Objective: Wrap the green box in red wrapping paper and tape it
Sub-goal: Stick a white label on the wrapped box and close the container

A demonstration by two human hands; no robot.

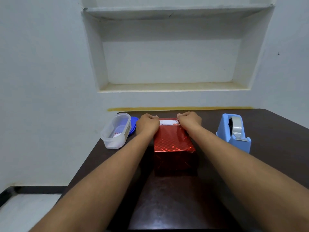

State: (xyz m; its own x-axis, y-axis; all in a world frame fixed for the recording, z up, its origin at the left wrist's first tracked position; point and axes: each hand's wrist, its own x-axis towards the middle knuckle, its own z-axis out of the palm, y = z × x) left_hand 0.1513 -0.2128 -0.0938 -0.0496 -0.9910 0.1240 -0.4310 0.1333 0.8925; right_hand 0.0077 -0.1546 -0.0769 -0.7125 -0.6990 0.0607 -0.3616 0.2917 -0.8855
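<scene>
Hands work the far end of the box (173,144): our left hand (148,123) and right hand (189,121), apart, each pinch the paper (169,122) there, white underside showing, probably to crease the end flap. The box sits mid-table (275,131), fully covered in red. Nothing blocks the dispenser (234,133) at right or the tub (115,131) at left.

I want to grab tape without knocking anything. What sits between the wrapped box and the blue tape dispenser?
Only the right forearm crosses there; otherwise bare dark table separates the red-wrapped box from the tape dispenser, as the head view shows.
</scene>
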